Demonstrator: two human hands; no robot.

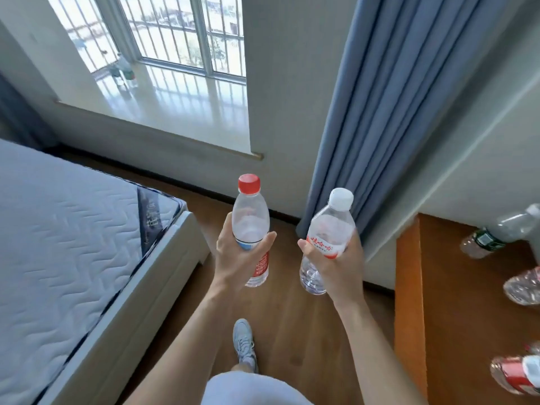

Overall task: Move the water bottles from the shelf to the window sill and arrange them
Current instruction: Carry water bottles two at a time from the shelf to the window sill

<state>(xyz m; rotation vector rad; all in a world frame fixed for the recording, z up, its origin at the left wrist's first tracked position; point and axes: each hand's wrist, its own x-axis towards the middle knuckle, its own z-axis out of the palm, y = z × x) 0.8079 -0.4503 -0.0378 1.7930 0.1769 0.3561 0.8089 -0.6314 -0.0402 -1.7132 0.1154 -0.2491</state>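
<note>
The left grip [238,258] curls round a red-capped bottle [250,217], the right grip [336,264] round a white-capped bottle [331,226], both upright over the floor [280,317], apart from the sill [175,112].

The one wide-angle camera is riding on the person's head, facing forward and steeply downward, close above the left hand [237,260] and right hand [336,268]. It is taking in the window sill [181,112] ahead, the bed [73,229] leftward, and the shelf [461,302] at the right edge.

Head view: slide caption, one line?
Left hand holds a red-capped bottle, right hand a white-capped bottle, facing the window sill where bottles already stand; other bottles sit on the shelf.
</note>
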